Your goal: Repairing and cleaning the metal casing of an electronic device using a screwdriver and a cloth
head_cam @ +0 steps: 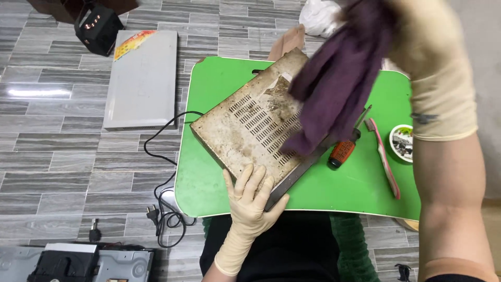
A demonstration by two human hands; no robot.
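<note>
Head view: dirty vented metal cover (250, 125) tilted on green lap table (360, 188).
Left hand (251, 201), gloved, gripping cover's near corner; right hand (417, 31), gloved, closed on purple cloth (336, 78) draped over cover's right end.

I see an evenly lit indoor view, bright, with soft overhead light. A white streak of glare lies on the glossy grey striped floor tiles (52, 136), far left of the bright green lap table (209, 177). Shadows under that table's near edge are faint and diffuse. The purple cloth (336, 78), raised above the table's far right part, is smeared by motion blur, and the gloved right hand (433, 36) gripping it sits close to my lens and looks soft. The table's middle reads sharp. Its edges bow slightly toward the frame corners.
</note>
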